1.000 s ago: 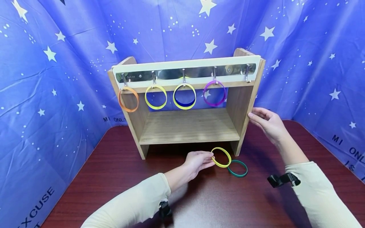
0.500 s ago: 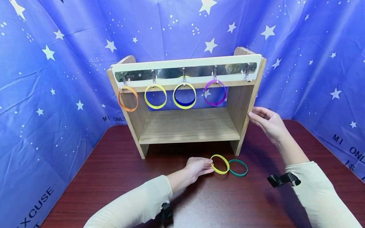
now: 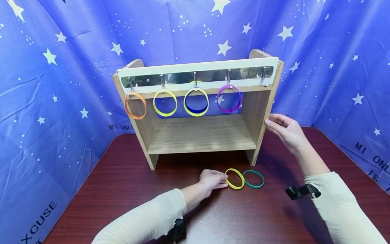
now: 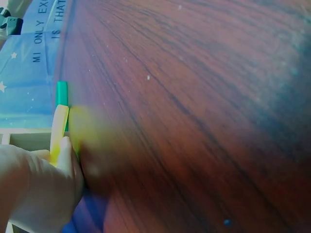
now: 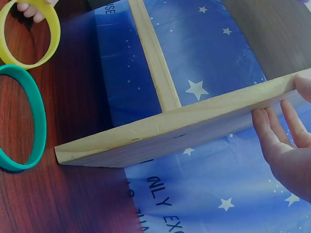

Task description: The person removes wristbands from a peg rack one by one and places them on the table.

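Note:
Low over the table, my left hand pinches the left edge of a yellow wristband between thumb and fingers. Just right of it a green wristband lies on the table; the two look to meet at their rims, also in the right wrist view. My right hand holds the right side panel of a wooden shelf, thumb at the front edge and fingertips against the outer face. On the shelf's metal hook rail hang an orange wristband, two yellow-rimmed wristbands and a purple wristband.
The rightmost hook bears no wristband. Behind and beside the dark red wooden table hangs a blue curtain with white stars. A dark wrist camera sits on the right sleeve.
My left hand has brought the yellow wristband down and slightly toward me, beside the green one. The right hand stays at the shelf's side panel. The hanging wristbands remain in place.

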The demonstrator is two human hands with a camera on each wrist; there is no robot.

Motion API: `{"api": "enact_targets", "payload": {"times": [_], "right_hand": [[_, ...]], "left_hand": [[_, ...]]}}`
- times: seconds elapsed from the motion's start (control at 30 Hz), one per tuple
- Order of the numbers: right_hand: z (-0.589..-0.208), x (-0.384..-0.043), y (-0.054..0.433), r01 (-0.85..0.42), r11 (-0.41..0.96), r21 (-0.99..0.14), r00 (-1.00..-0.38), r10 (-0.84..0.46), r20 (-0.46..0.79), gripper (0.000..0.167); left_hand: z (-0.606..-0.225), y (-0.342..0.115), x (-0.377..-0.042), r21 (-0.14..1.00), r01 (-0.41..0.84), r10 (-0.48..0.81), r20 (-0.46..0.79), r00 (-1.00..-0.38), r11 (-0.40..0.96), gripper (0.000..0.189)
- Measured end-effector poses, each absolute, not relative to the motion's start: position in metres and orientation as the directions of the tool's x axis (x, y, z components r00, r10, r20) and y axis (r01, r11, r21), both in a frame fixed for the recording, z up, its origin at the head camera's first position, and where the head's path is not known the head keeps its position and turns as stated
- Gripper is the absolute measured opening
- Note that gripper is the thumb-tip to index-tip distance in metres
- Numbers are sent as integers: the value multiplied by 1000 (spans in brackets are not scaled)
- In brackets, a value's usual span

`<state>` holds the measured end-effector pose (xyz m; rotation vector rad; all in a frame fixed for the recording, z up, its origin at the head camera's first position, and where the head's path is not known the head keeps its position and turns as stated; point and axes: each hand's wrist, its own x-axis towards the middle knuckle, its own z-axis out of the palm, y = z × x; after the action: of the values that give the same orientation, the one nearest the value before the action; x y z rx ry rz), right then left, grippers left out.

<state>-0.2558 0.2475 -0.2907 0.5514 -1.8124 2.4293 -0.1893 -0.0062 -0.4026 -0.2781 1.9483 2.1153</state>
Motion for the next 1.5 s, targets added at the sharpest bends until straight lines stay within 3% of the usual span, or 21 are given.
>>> {"api": "enact_targets", "payload": {"times": [0.6,1.2,1.5], "right_hand": [[-289,-255,246,-260,-299,-918,-933,-168,319,25],[-288,-257,248,-243,-295,-924,-937,-174,302,23],[-289,-257,248,-245,-292,-925,-937,-172,303,23]], "left_hand": [[-389,-20,-190,945,-293,117,-311,-943,146,14],[-359,-38,-192,950,-286,249,-309,-918,125,25],[-345,-50,-202,948,-303,252,-317,-914,95,28]]}}
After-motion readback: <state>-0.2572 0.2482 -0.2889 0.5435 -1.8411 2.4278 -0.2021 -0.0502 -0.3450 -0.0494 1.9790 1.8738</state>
